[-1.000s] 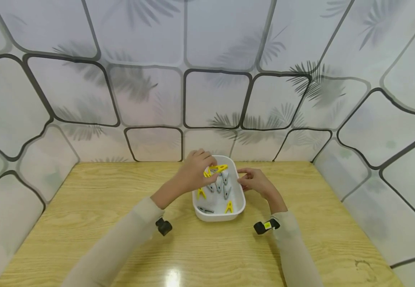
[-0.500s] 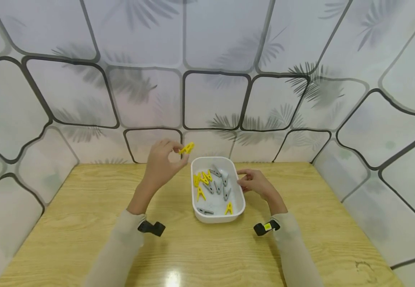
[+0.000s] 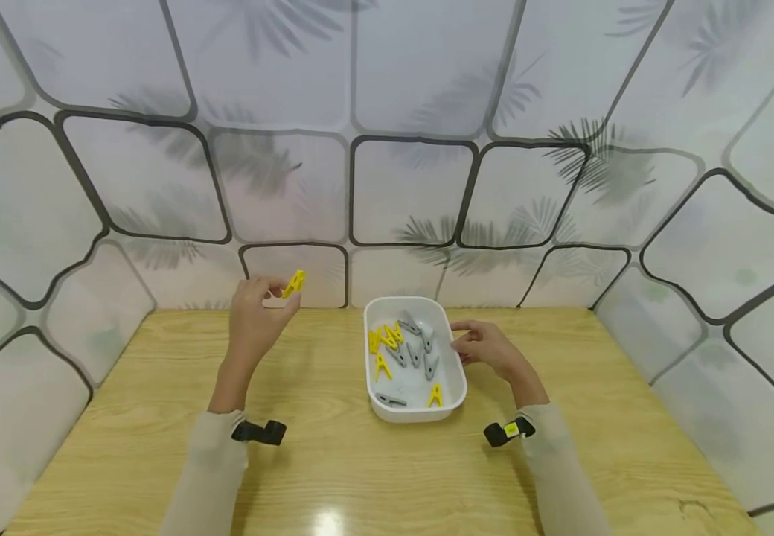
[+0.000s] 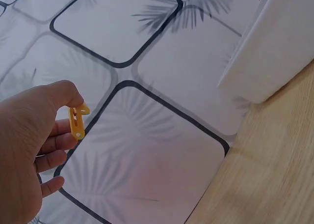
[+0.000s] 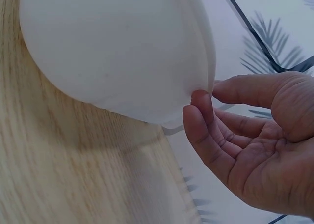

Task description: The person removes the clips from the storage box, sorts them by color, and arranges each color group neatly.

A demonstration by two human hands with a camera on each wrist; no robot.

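My left hand [image 3: 253, 316] pinches a yellow clothespin [image 3: 295, 283] between thumb and fingers, raised at the back left of the table, away from the tub. In the left wrist view the same clothespin [image 4: 77, 122] sits at the thumb tip, the other fingers loosely bent. A white plastic tub [image 3: 416, 415] stands right of it, holding several yellow clothespins [image 3: 382, 366] and several grey clothespins [image 3: 431, 366]. At the tub's right side, my right hand [image 3: 490, 348] holds the rim with bent fingers; the right wrist view shows the fingertips [image 5: 200, 100] against the tub's outer wall.
The wooden table [image 3: 347, 476] runs back to a wall [image 3: 414, 193] covered in a patterned cloth, with side panels at left and right. Both wrists carry black camera straps [image 3: 258, 432].
My left hand has lifted the yellow clothespin out of the tub and carried it left. My right hand stays at the tub's right rim.
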